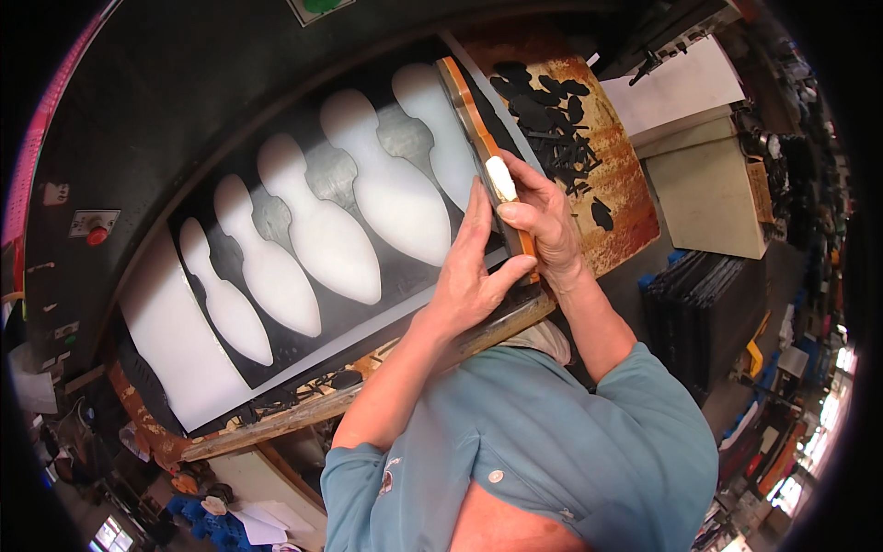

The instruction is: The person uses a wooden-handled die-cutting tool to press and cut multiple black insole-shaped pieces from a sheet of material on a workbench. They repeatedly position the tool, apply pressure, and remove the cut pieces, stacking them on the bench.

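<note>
A long, narrow cutting die [472, 120] with an orange edge stands along the right part of a black sheet [390, 129]. My right hand [544, 224] is closed around its near part, thumb on the top edge beside a small white piece [499, 178], which may be a finger wrapping. My left hand [467, 267] grips the same die from the left, fingers along its side and thumb near its lower end. Several shoe-sole-shaped openings in the sheet, such as the large opening [395, 198], show white beneath. The die's underside is hidden.
Black offcuts [552, 115] lie on a rusty, worn plate [612, 184] at the right. The dark machine body [156, 101] rises at the far left with a red button [97, 236]. Stacked black sheets [694, 308] stand at right, below a pale box [704, 189].
</note>
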`<state>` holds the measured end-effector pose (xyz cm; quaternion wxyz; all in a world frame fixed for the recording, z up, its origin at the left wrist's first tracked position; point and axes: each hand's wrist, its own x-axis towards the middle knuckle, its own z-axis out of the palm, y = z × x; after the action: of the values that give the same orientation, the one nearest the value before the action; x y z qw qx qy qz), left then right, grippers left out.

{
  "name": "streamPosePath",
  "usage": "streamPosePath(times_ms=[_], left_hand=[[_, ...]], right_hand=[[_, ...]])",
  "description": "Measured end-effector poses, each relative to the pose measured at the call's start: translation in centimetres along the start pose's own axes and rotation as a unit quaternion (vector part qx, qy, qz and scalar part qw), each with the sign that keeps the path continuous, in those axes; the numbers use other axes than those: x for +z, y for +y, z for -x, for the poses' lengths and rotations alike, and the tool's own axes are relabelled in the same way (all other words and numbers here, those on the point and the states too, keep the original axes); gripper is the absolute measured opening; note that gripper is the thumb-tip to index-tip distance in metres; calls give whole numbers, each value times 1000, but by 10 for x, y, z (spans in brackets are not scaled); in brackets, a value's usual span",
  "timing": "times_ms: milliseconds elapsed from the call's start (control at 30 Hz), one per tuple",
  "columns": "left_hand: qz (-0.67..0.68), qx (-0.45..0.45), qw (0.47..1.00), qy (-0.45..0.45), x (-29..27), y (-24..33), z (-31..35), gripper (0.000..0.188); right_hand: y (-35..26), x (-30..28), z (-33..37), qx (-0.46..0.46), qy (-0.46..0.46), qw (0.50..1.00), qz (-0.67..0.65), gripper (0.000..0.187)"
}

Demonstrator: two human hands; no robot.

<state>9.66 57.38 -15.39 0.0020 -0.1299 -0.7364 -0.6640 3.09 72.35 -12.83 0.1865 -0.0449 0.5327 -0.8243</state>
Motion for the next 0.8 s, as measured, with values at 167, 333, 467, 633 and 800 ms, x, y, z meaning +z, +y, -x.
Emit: streamPosePath(times_ms=[167, 333, 467, 633, 800], left_hand=[[6, -24, 999, 21, -12, -11, 13, 76], [203, -65, 977, 28, 8, 2, 23, 91], [54, -10, 998, 18, 3, -2, 23, 87], [79, -2, 996, 48, -1, -15, 29, 58], [115, -202, 936, 263, -19, -28, 41, 40]], right_hand=[[2, 6, 2, 11, 2, 1000, -28, 77], [0, 10, 4, 11, 19, 999, -25, 71], [2, 12, 4, 8, 23, 999, -26, 69], [-3, 12, 5, 19, 17, 999, -45, 70], [-13, 0, 5, 29, 30, 997, -71, 65]])
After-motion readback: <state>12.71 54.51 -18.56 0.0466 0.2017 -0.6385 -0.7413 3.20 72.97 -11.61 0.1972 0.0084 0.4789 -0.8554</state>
